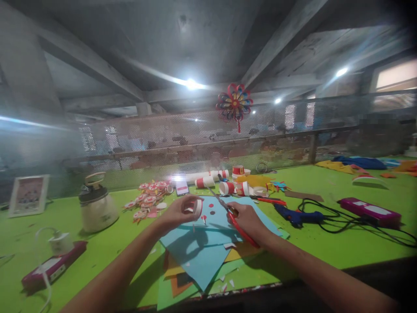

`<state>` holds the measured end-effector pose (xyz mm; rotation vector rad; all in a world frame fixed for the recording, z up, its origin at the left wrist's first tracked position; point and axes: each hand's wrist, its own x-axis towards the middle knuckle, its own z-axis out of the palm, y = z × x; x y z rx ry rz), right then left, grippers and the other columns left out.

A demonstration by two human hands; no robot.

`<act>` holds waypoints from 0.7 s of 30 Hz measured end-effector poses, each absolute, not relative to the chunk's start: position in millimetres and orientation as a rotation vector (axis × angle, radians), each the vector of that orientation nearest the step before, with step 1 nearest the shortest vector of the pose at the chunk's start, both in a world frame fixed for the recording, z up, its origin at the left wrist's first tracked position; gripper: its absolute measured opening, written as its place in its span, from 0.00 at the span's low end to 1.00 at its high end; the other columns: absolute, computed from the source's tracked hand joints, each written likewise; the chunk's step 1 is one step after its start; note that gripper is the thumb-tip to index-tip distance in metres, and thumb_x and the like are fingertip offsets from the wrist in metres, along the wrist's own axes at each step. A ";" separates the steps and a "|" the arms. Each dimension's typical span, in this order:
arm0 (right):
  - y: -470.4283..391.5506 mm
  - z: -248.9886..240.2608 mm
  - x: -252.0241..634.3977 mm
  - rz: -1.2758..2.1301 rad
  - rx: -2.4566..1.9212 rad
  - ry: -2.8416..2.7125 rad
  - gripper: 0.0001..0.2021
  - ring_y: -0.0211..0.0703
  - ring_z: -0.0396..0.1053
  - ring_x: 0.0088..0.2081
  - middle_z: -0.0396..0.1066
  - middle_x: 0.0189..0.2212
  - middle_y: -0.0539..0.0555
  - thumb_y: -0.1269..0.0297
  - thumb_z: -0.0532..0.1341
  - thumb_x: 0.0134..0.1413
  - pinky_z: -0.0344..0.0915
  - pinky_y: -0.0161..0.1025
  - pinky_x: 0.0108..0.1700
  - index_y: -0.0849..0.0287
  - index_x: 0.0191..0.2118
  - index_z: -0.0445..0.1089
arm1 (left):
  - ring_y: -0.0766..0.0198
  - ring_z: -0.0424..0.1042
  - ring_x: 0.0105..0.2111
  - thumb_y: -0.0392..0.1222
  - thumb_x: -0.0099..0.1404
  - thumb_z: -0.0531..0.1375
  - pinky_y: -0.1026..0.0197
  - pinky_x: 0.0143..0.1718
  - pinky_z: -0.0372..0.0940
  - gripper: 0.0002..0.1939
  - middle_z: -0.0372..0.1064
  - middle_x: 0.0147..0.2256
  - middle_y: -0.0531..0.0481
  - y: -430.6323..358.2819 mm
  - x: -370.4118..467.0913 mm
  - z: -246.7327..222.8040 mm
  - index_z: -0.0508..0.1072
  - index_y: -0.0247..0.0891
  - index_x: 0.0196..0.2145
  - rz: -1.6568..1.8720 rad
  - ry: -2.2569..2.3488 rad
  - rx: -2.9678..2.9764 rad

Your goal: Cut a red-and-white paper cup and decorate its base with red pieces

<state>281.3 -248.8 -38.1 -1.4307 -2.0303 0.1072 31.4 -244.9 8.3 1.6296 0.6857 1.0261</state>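
Note:
My left hand (182,210) is closed around a cut piece of a red-and-white paper cup (197,208), raised over light blue paper sheets (198,254). In my right hand (249,219) is a pair of scissors with red handles (241,230). Their blades point up and to the left, a short way to the right of the cup piece. Small red and dark paper bits (211,208) lie on the blue sheet between the hands. Beyond the hands are several red-and-white paper cups (227,188), some lying on their sides. A heap of red-and-white cut shapes (146,200) spreads to the left.
A phone (182,185) stands behind the papers. On the right are a blue glue gun (299,216), black cables and a purple power strip (369,211). At left stand a kettle (97,208), another power strip (54,267) and a framed picture (28,195). A paper flower hangs on the mesh.

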 end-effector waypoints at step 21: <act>-244.3 -38.7 301.1 0.115 -1.378 -2.107 0.12 0.43 0.72 0.41 0.71 0.43 0.54 0.62 0.58 0.61 0.70 0.46 0.43 0.60 0.48 0.67 | 0.57 0.75 0.37 0.39 0.62 0.56 0.62 0.31 0.69 0.15 0.72 0.42 0.36 -224.7 36.3 -16.7 0.67 0.30 0.46 1.112 0.678 1.158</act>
